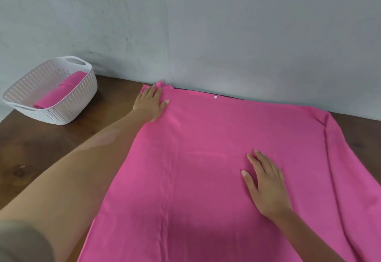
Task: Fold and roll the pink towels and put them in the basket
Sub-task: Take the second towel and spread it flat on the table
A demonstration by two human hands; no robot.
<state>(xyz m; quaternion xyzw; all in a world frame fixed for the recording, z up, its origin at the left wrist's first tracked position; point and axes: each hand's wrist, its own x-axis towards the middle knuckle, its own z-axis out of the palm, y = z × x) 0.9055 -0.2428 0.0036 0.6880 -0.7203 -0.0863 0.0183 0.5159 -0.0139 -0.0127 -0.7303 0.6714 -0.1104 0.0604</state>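
Right now both hands lie flat on the spread pink towel (206, 169), fingers straight and slightly fanned, palms down, gripping nothing. The left hand (151, 104) presses the towel's far left corner, close to where a small bunch of cloth crumples against the wall (206, 24). The right hand (266, 181) rests nearer the towel's middle, a little to its right, smoothing the surface.

The towel covers most of the wooden table (41, 148), its far edge running along the wall, its right side rumpled into a long ridge, and a faint crease running down its left-centre. A small white dot sits near its far edge; what it is cannot be told.

Off the towel's far left corner stands the white basket (82, 97), with one rolled pink towel (59, 92) already lying inside it.

Judging by its drape and wrinkles, the towel is soft, light and limp: it will sag and crease if lifted by one point. Pinching two corners along one edge, then carrying that edge over, looks the surest way to fold it; flat palms can then press out ridges before rolling.
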